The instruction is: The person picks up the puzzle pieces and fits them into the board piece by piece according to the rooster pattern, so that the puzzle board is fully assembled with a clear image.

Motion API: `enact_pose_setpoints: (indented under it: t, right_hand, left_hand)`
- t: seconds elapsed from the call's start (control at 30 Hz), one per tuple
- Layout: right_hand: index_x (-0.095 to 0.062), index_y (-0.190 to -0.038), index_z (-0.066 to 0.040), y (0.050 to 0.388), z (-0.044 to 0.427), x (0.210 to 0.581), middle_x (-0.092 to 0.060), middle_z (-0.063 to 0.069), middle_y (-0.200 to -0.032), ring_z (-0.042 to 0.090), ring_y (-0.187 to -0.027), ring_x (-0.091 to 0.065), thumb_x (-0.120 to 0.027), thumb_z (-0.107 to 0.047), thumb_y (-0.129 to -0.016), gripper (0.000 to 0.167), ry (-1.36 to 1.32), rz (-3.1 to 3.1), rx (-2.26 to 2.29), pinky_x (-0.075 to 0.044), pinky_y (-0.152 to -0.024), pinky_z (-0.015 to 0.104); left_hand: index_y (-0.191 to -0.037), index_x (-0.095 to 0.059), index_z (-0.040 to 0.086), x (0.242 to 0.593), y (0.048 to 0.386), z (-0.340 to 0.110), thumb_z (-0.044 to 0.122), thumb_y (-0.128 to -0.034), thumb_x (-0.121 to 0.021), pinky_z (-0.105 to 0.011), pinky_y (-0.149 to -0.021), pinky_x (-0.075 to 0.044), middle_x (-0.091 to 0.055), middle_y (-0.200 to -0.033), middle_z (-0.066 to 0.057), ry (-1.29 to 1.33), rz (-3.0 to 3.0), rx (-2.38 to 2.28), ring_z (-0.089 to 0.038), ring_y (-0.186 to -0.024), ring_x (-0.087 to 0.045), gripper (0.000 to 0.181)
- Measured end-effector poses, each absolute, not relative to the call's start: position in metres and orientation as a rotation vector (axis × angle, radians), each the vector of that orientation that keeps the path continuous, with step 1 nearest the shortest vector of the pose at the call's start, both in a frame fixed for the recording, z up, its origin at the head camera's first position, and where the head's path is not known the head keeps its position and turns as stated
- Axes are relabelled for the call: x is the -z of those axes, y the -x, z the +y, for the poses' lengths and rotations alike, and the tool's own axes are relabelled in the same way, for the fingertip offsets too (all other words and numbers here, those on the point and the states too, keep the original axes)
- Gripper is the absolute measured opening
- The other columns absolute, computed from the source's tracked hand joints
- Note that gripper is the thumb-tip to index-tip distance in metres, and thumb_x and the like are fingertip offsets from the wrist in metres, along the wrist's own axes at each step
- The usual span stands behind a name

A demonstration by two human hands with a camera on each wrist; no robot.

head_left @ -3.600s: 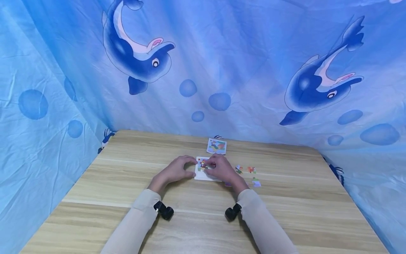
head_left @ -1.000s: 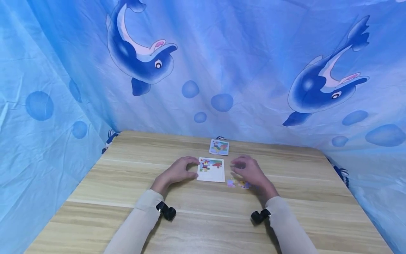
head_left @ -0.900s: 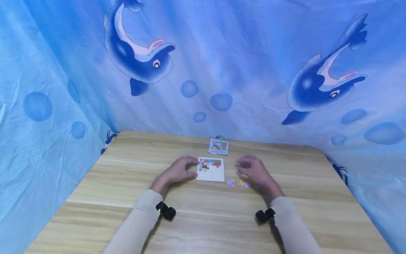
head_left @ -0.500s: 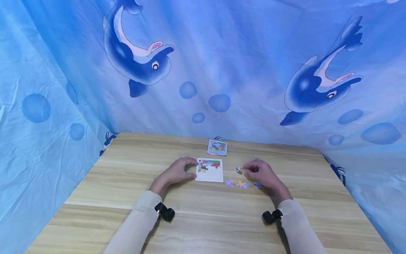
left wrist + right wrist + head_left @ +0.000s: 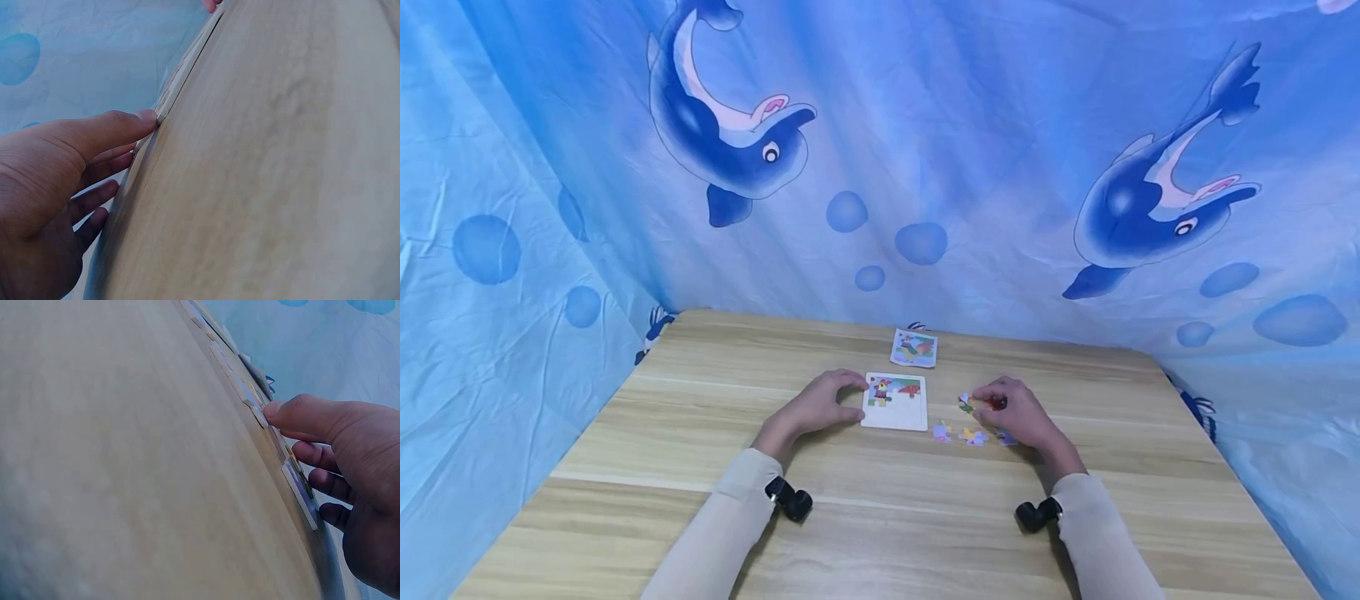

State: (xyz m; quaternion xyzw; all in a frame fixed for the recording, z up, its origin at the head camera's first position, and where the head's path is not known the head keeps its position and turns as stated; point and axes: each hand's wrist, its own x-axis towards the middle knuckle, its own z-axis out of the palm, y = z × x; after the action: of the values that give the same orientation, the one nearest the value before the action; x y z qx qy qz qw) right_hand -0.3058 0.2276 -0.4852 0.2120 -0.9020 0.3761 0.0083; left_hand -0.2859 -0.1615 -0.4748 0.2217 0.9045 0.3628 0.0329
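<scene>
A white-bordered puzzle board (image 5: 894,417) lies flat, with joined colourful pieces along its top and left. My left hand (image 5: 822,405) holds its left edge, thumb and forefinger against it; the left wrist view shows my thumb (image 5: 125,130) on that edge. My right hand (image 5: 1015,410) is low over the loose pieces, thumb and forefinger bent and apart. A green and white puzzle piece (image 5: 965,403) sits at its fingertips; a reddish piece (image 5: 997,402) shows partly between thumb and forefinger. Whether the fingers grip either piece is hidden.
Several loose puzzle pieces lie in a row right of the board, among them a lilac one (image 5: 942,432) and a yellow and lilac one (image 5: 973,436). Behind the board lies a small picture card (image 5: 914,348). A blue dolphin curtain (image 5: 955,150) hangs behind the wooden table (image 5: 880,525).
My right hand has left the board and moved right to the loose pieces, where it has shifted only slightly lately. A red piece now shows at the board's top right. My left hand has stayed.
</scene>
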Motion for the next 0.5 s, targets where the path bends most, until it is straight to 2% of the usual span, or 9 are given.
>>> enact_pose_setpoints:
  t: [0.5]
  right_hand:
    - [-0.078,-0.113,-0.010,0.3072,0.2243,0.4846,-0.067,0.008,-0.103,0.017,-0.087,-0.057,-0.080,-0.015,-0.089,0.025,-0.667,-2.823,-1.128,-0.051,-0.071,0.023]
  left_hand:
    - [-0.132,-0.067,0.010,0.4763,0.2868,-0.1616,0.021,-0.0872,-0.081,-0.052,-0.124,-0.037,-0.062,-0.144,-0.010,-0.651,2.765,-1.132,-0.033,-0.142,-0.051,0.048]
